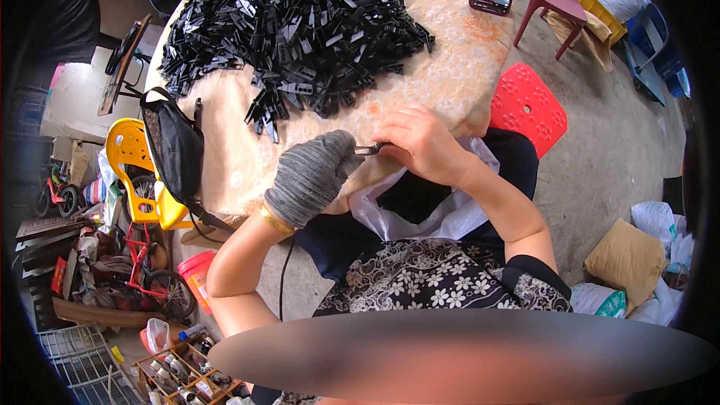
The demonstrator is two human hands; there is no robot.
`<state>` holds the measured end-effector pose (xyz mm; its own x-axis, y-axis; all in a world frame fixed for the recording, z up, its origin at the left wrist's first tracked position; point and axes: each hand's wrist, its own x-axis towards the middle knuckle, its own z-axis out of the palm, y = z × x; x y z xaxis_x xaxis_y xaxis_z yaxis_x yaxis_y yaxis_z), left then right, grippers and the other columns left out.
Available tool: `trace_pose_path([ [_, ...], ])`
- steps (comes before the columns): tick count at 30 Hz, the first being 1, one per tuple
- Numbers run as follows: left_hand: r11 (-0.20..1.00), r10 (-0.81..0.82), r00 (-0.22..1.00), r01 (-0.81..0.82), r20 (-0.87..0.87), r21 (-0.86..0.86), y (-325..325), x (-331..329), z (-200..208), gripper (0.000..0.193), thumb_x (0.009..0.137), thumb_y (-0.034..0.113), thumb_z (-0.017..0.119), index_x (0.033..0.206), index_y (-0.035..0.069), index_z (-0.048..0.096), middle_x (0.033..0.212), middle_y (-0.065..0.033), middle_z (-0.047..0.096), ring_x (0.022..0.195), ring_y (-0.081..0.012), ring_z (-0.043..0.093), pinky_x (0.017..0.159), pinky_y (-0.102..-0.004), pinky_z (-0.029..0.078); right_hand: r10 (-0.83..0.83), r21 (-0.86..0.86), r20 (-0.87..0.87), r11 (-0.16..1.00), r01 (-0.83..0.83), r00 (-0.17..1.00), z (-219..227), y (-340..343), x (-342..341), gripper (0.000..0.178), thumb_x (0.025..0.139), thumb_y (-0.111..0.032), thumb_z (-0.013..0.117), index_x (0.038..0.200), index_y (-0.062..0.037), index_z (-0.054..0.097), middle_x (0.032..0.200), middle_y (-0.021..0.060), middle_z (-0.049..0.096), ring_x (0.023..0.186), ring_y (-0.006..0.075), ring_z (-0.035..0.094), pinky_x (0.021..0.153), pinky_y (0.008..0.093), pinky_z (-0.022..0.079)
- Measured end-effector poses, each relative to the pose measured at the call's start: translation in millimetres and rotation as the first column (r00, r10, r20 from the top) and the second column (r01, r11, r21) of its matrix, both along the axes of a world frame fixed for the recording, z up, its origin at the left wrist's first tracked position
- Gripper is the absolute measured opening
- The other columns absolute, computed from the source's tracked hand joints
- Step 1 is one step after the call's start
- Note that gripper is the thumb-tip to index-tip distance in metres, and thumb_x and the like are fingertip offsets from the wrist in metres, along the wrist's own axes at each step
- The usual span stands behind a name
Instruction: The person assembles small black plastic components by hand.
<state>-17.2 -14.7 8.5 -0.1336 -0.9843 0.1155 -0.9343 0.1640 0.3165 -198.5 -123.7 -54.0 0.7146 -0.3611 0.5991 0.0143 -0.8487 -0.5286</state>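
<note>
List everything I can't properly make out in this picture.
All in the head view:
- Small dark piece: its ends, hidden by the left hand and right hand.
- Black pile: lower parts buried under others; far side cut off by the upper edge.
- White bag: inside too dark.
- Bottom: covered by a blurred oval.

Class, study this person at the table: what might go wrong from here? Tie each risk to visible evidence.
1. The small dark piece might slip: the gloved left hand and bare right hand hold it only at the fingertips.
2. The bare right fingers could get scraped, having no glove.
3. Parts could drop off the table, since the black pile spreads close to its left edge.
</note>
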Motion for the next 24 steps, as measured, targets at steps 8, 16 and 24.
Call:
trace_pose_path([
  [8,0.997,-0.061,0.993,0.065,0.097,-0.036,0,-6,6,0.018,0.08,0.022,0.064,0.089,0.007,0.06,0.071,-0.0112,0.062,0.066,-0.0293,0.062,0.056,-0.0383,0.047,-0.002,-0.055,0.025,0.998,0.004,1.0,-3,4,3,0.015,0.069,-0.008,0.067,0.082,-0.0055,0.061,0.081,0.0062,0.057,0.082,0.0253,0.057,0.074,0.0376,0.042],
  [16,0.988,-0.155,0.976,0.149,0.153,0.051,-15,-10,8,0.022,0.082,0.029,0.061,0.087,0.008,0.058,0.066,-0.0134,0.06,0.06,-0.0302,0.061,0.052,-0.0403,0.046,-0.058,-0.082,0.007,0.995,0.058,0.998,-3,8,3,0.012,0.071,-0.011,0.064,0.08,-0.005,0.059,0.08,0.0066,0.056,0.08,0.0263,0.056,0.076,0.0378,0.041],
  [24,0.981,-0.179,0.95,0.153,0.256,0.117,-15,-10,9,0.022,0.084,0.03,0.059,0.086,0.009,0.057,0.064,-0.0122,0.06,0.056,-0.0289,0.061,0.05,-0.0393,0.045,-0.106,-0.085,-0.019,0.991,0.104,0.994,4,7,-2,0.013,0.071,-0.013,0.065,0.079,-0.0068,0.057,0.08,0.0059,0.055,0.082,0.024,0.056,0.078,0.036,0.039],
])
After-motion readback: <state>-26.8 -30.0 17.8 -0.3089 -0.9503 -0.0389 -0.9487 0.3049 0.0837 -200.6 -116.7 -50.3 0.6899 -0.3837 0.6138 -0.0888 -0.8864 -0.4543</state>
